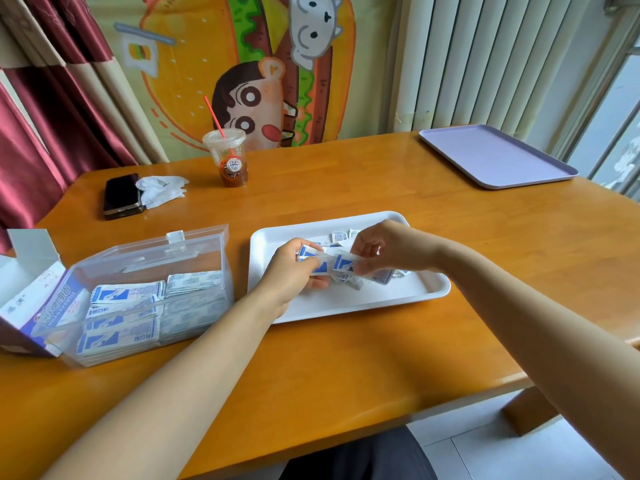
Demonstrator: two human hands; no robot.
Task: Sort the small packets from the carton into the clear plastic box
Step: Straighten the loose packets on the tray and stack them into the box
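Blue-white packets point(341, 263), between both hands

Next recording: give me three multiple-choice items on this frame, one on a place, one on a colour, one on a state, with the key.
1. Where is the clear plastic box relative to the white tray?
A. Left of it
B. Right of it
C. On it

2. What colour is the far tray?
A. Lilac
B. Green
C. Black

3. What is the left hand doing?
A. Lying open, empty
B. Gripping packets
C. Out of view

Key: 1 A, it stands left, beside the carton; 2 A, its surface is pale purple; 3 B, fingers curl round packets.
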